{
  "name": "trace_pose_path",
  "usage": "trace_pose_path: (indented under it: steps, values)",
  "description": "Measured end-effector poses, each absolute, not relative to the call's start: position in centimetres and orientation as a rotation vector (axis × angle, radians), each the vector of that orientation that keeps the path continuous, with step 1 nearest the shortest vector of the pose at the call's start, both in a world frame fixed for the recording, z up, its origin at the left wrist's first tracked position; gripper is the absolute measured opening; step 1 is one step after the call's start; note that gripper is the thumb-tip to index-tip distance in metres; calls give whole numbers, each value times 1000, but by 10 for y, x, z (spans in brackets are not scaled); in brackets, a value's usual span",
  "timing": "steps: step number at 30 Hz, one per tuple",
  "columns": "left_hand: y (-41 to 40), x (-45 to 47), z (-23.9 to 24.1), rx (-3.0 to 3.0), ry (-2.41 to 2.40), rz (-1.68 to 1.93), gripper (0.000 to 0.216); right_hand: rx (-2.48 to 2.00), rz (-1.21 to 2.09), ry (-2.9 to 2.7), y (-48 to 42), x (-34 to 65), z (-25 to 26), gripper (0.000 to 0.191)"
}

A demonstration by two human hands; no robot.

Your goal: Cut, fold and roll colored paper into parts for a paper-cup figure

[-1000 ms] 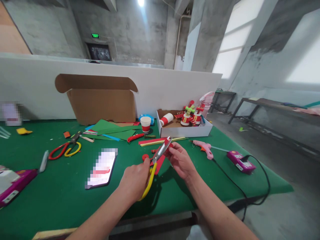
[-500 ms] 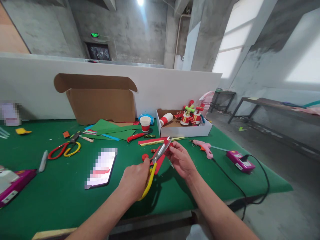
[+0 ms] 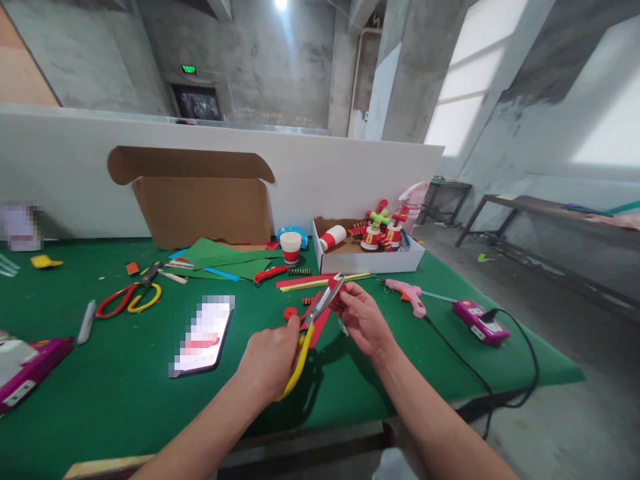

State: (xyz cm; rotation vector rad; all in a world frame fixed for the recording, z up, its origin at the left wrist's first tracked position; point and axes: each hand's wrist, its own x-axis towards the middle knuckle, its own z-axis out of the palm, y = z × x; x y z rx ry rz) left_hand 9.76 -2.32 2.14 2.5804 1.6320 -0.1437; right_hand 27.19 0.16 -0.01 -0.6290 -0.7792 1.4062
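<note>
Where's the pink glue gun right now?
In the head view, the pink glue gun lies on the green table, to the right, between the right hand and the purple block, in front of the white box.

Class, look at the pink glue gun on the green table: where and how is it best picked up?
Probably by the handle, coming from the near side with the right hand, once free: the glue gun lies flat with its handle turned towards the person, while the nozzle points left, away from such a grip.
</note>
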Motion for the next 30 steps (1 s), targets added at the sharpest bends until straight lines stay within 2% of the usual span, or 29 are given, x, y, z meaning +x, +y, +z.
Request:
trace_pose_path:
  steps: [30]
  values:
    - [-24,98,23,2590,1648,-169,46,-606,1412,-732,2,276,4,24]
